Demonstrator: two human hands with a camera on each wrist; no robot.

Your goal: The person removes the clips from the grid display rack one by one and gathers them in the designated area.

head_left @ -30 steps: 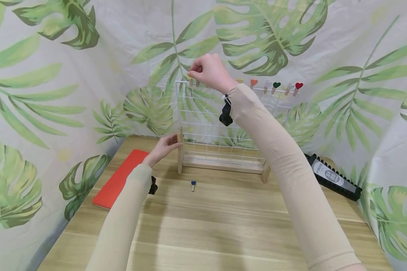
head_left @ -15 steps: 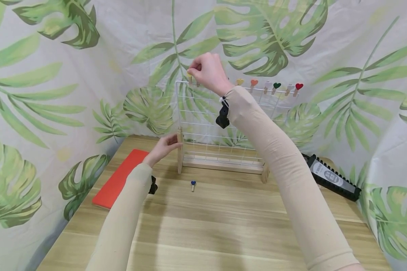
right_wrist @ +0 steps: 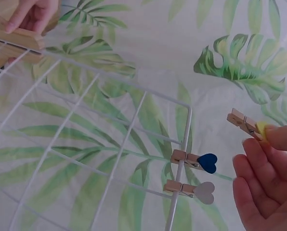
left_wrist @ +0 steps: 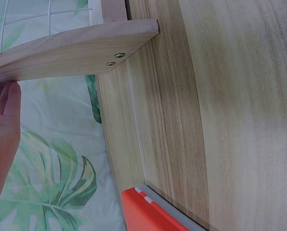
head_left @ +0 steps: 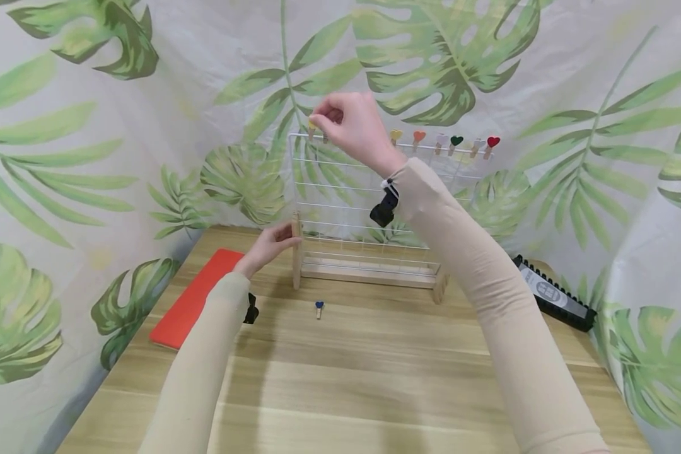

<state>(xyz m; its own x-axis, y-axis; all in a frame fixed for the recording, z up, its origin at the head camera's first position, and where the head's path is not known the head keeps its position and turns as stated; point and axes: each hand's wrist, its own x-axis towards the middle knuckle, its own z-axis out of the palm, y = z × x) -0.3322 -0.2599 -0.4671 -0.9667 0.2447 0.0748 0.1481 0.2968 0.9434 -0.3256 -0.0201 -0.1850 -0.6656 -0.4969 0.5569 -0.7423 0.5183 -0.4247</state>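
Top bar (right_wrist: 187, 126) partly hidden behind raised R hand (head_left: 361, 128), yellow peg (right_wrist: 243, 123) pinched, L hand (head_left: 265, 250) lower, gripping post (head_left: 297, 261)

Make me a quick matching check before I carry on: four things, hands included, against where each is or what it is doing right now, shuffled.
1. Right hand
2. Loose blue-heart clothespin
3. Left hand
4. Red-heart clothespin

A. Holds a wooden upright
B. At the right end of the clothespin row, as the head view shows it
C. Pinches a yellow-heart clothespin
D. Lies on the tabletop

Pairs: 1-C, 2-D, 3-A, 4-B
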